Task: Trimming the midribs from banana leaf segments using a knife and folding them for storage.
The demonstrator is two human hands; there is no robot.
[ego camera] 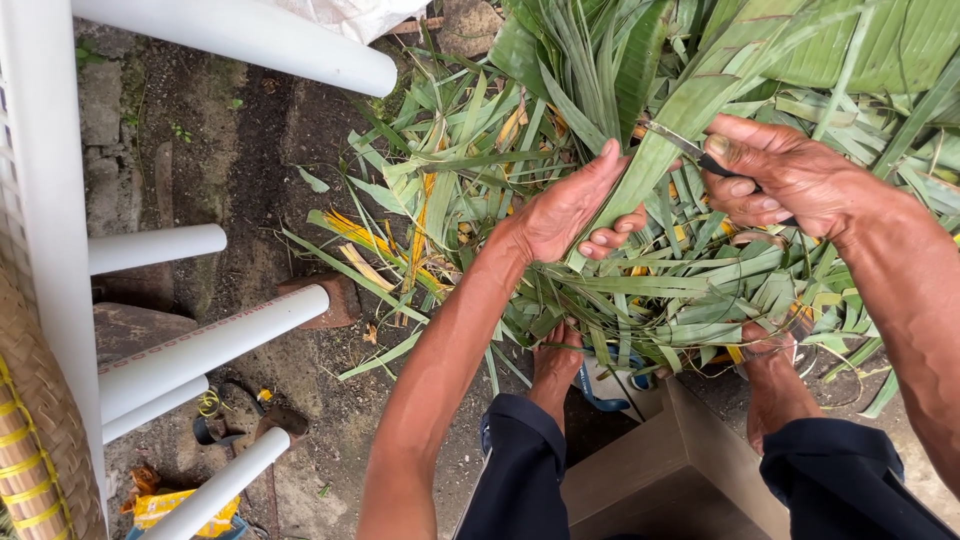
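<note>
The left hand (pixel 572 212) is gripping a long green leaf (pixel 690 105) over the leaf pile (pixel 560 250) while the right hand (pixel 785 178), fingers closed around a knife (pixel 680 145), is slicing it, probably needing a steady lengthwise pull.

Surface: bare dirt ground (pixel 250 150), dark, patchy | On it ahead of you: heap of cut green leaf strips (pixel 480 180), some yellowed | At your left: white pipe legs (pixel 215 345), reddish brick (pixel 345 300) | Lower left: yellow wrapper (pixel 175 507)

One head-worn view, straight down and close over hands (pixel 680 195), leaves (pixel 560 150), dirt ground (pixel 250 150)
</note>
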